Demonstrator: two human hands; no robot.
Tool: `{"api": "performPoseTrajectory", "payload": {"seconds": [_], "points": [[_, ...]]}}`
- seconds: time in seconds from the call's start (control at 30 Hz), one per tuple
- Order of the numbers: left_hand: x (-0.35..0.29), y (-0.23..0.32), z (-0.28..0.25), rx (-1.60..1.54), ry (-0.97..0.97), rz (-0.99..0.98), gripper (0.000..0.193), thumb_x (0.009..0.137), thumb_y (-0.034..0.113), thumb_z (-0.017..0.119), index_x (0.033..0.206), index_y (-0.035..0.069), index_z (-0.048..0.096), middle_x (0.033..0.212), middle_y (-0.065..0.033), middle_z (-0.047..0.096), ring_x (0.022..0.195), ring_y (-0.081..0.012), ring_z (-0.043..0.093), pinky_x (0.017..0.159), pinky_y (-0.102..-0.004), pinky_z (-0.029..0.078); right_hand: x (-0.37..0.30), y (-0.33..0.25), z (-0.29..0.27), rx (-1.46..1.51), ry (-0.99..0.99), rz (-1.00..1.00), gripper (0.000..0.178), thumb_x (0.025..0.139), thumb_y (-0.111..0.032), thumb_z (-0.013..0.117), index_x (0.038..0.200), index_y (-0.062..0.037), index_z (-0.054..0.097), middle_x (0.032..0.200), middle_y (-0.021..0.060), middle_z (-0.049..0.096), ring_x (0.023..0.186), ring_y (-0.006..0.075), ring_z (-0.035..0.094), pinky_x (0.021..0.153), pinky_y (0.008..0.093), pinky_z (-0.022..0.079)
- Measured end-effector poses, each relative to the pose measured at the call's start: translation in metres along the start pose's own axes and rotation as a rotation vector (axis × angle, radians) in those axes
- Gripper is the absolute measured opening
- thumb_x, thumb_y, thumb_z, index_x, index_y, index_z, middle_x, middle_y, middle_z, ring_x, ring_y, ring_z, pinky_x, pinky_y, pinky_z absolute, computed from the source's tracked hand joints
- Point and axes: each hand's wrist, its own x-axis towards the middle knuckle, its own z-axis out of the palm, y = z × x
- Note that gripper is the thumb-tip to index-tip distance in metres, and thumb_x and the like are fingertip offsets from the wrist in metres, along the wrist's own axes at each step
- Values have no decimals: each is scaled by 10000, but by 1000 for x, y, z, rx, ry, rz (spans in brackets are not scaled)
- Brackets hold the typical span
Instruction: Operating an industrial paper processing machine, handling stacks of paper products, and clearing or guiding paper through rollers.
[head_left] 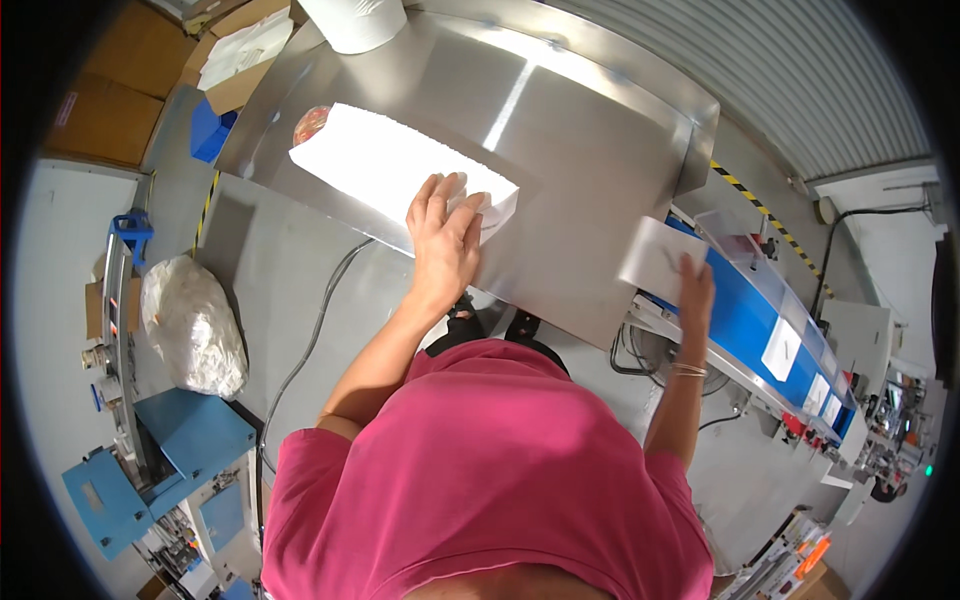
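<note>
Fingers of my left hand [443, 245] rested half-open on a white row [375, 160] on the steel table [590, 140]; right hand [697, 295] pinched a blurred white packet [655, 255] by the blue conveyor [735, 300]. Corrugated wall [790, 90] stood beyond.

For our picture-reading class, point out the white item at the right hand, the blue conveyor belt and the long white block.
White item [653, 256]: head view, middle of blurred face.
Blue conveyor belt [744, 308]: head view, bare blue surface.
Long white block [385, 163]: head view, upper side.

No lettering can be read; the small label [67, 108] on the brown carton [120, 115] is too tiny.
</note>
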Motion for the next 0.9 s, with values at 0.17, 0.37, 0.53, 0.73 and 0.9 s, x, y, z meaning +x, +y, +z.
{"api": "performPoseTrajectory", "payload": {"seconds": [0.17, 0.37, 0.53, 0.73, 0.9], "points": [[1, -3, 4, 23, 1, 14, 264, 730, 14, 647, 970, 121, 669, 1241, -137, 503, 1204, -364, 402, 970, -457, 325, 5, 13, -29, -798, 566, -300, 524, 749, -356, 687, 1118, -9, 551, 1087, 220, 578, 1019, 375, 531, 889, 419, 408], [1, 1, -2, 22, -48, 39, 228, 710, -14, 629, 908, 87, 678, 1290, -147, 460, 1238, -396, 349, 1014, -507, 241, -37, -121, 69, -46, -479, -743, 489, 743, -140, 720, 1185, -69, 525, 1151, 104, 560, 1073, 245, 536, 872, 335, 446], [6, 5, -7, 10, -125, 76, 269, 725, 76, 654, 994, 100, 658, 1351, -185, 384, 1288, -412, 269, 1031, -523, 199, -45, -149, 150, 40, -788, -767, 491, 738, -133, 705, 1183, -57, 513, 1236, 93, 471, 1125, 228, 471, 893, 320, 424], [4, -15, -8, 74, -79, -9, 339, 776, 84, 635, 1113, 103, 605, 1326, -176, 406, 1259, -386, 314, 1025, -479, 258, -59, -116, 112, 458, -726, -255, 345, 885, -238, 600, 1108, 3, 496, 970, 36, 590, 891, 114, 534, 828, 288, 442], [6, -13, -10, 44, -58, -27, 315, 746, -4, 630, 1041, 106, 639, 1272, -141, 478, 1219, -363, 379, 991, -465, 306, -8, -19, 32, 63, -79, 33, 468, 898, -377, 538, 1115, 38, 530, 1020, 175, 617, 998, 269, 587, 845, 359, 447]]}}
